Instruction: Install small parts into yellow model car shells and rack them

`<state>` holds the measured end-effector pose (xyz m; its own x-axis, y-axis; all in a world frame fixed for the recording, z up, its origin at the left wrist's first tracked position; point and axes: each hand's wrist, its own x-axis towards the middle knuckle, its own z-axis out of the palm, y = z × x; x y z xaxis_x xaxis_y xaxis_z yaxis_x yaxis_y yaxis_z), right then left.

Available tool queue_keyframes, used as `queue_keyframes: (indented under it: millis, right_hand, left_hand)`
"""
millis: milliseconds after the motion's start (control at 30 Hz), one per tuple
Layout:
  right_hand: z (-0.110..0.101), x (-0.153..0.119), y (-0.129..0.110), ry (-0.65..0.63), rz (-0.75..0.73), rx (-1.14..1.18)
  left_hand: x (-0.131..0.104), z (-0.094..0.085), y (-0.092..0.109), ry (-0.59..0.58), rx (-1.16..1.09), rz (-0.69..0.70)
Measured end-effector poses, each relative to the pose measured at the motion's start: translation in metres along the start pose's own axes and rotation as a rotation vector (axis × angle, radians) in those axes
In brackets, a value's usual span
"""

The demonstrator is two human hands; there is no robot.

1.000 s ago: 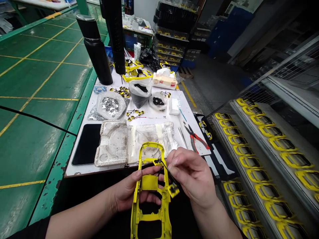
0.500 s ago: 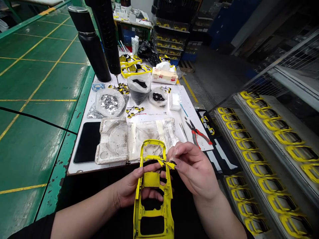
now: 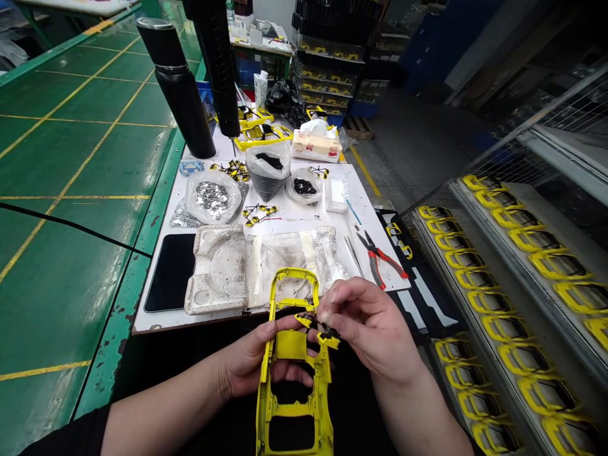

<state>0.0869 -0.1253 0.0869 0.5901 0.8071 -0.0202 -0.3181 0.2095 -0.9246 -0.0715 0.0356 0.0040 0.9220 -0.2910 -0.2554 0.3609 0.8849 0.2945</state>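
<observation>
My left hand (image 3: 247,358) is closed round the left side of a long yellow plastic frame (image 3: 291,407), its fingers passing beneath and showing through the openings. The frame tilts toward me in front of the table edge. Over the frame's upper right side, my right hand (image 3: 368,323) pinches a small yellow-and-black plastic part (image 3: 327,339). One yellow end of that part points left and another hangs down by the frame's right rail. Whether the part touches the frame I cannot tell. A stained white foam block (image 3: 216,269) lies on the table just beyond.
Bags of silver pieces (image 3: 213,199), black granules (image 3: 266,166) and small black parts (image 3: 304,187) stand on the table. Red-handled pliers (image 3: 380,256) lie right, a black tablet (image 3: 168,272) left. A black bottle (image 3: 183,104) and a hanging screwdriver (image 3: 223,82) rise behind. Racks of yellow frames (image 3: 494,304) fill the right.
The small yellow-and-black part has turned in my right fingers, and its lower yellow end now hangs lower. My left hand keeps its hold on the frame. The view has shifted slightly.
</observation>
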Motion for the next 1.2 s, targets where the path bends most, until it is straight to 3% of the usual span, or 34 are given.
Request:
queue_keyframes:
  millis: [233,367,567,733,1000,1200]
  right_hand:
    - [0.001,0.002,-0.003,0.024,-0.037,-0.054]
    - [-0.007,0.01,-0.027,-0.009,-0.127,-0.329]
    - [-0.021,0.023,-0.076,-0.266,-0.408,-0.888]
    - [-0.024,0.015,-0.09,-0.465,-0.496,-0.962]
    - [-0.03,-0.012,-0.089,-0.367,-0.447,-1.043]
    - [-0.023,-0.026,-0.088,-0.307,-0.509,-1.192]
  left_hand:
    - [0.0,-0.004,-0.002,-0.021,0.005,0.011]
    - [0.001,0.006,-0.006,-0.037,-0.01,0.034]
    - [0.005,0.038,-0.011,-0.022,0.089,0.033]
    - [0.018,0.067,-0.012,0.005,0.156,0.06]
    - [0.032,0.099,-0.014,0.078,0.316,0.218]
    - [0.034,0.125,-0.011,0.134,0.308,0.211]
